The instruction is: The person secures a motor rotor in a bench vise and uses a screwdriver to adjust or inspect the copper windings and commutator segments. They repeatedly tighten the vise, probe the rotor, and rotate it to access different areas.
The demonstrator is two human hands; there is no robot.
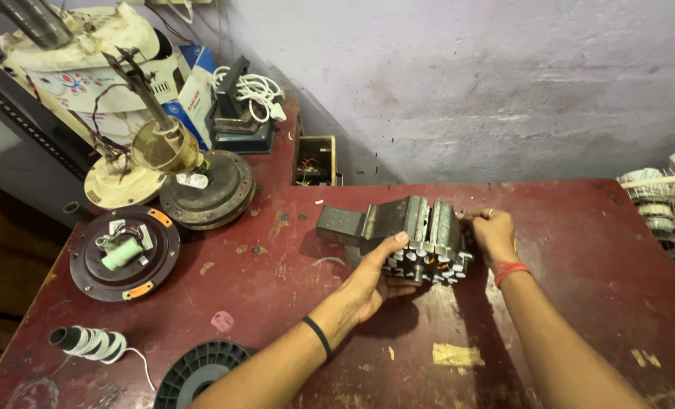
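A grey metal fan stator (427, 242) with slotted laminations and copper windings rests on its edge against a grey metal block (345, 225) on the dark red table (565, 250). My left hand (374, 279) cups the stator from the near side, thumb on top of it. My right hand (492, 233) holds its right end, fingers curled at the far edge. A black band is on my left wrist and a red thread on my right.
At the left lie a dark round fan motor cover with a green part (124, 254), a rusty motor housing with a brass bell (201, 185), a white wire coil (87, 342) and a black spool (195, 373). A wooden box (315, 160) stands behind; white fan guards (663, 212) at right.
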